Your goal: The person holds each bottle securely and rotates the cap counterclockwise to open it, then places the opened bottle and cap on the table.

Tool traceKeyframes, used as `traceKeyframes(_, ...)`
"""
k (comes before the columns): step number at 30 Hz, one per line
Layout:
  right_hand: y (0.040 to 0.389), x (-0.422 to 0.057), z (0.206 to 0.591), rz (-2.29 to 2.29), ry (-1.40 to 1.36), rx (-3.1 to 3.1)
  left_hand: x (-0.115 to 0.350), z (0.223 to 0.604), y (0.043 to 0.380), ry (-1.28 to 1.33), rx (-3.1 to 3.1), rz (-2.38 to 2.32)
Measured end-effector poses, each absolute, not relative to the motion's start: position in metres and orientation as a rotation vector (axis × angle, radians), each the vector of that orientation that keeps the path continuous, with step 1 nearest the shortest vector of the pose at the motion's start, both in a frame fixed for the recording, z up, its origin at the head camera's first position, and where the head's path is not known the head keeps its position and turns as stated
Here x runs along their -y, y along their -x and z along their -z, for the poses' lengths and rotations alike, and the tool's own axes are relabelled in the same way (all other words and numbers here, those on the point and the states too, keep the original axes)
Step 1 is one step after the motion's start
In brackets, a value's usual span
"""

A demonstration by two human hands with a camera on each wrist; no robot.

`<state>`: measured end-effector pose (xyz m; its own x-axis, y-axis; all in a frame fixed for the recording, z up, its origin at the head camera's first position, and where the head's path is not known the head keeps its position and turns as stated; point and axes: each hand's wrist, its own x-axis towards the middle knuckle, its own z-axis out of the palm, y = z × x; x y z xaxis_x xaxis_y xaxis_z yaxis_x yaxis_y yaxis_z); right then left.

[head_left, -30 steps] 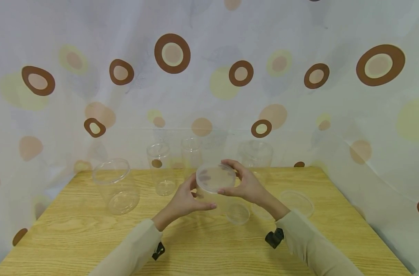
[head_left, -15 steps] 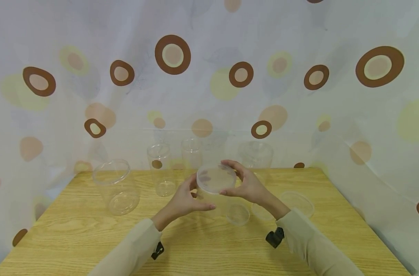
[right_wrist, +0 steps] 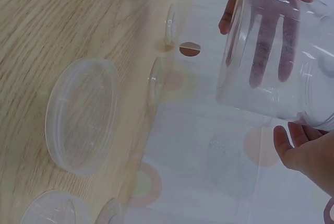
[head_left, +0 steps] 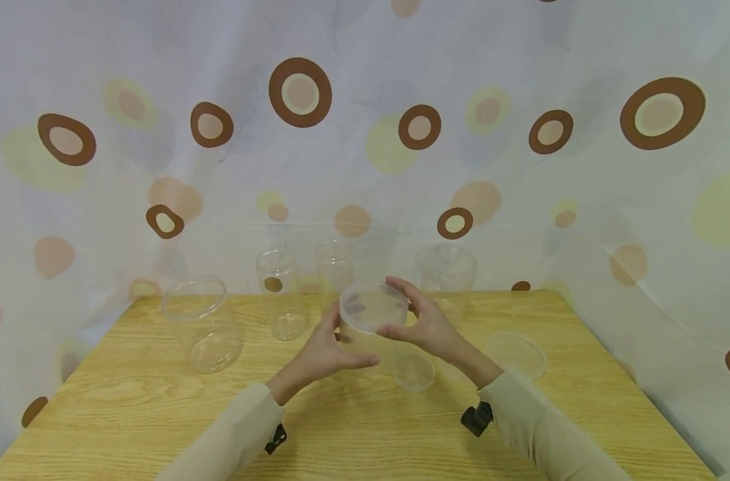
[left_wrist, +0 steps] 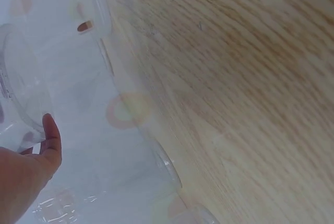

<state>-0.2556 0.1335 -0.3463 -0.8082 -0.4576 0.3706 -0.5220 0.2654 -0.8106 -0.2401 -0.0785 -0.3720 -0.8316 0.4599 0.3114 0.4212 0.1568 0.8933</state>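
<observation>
Two hands (head_left: 323, 353) (head_left: 428, 327) grip one clear jar (right_wrist: 271, 97), two slim jars (head_left: 282, 300) (head_left: 335, 274) standing beyond

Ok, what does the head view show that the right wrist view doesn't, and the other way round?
Only the head view: the left sleeve, the right sleeve and the black devices near them. Only the right wrist view: fingers of the left hand seen plainly through the side wall of the held jar; from the head, just dim shapes show through its top. Both: the two hands, including the right hand, the held jar, the table, lids lying on it, and the spotted backdrop.
</observation>
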Motion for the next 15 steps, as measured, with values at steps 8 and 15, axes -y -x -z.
traceKeyframes(8,0.256,-0.133,0.344,-1.625,-1.032,2.445,0.080,0.366,0.235,-0.936,-2.356,-1.792)
traceKeyframes(15,0.260,-0.137,0.341,-1.657,-1.119,2.425,0.082,0.385,0.251,-1.034,-2.396,-1.789)
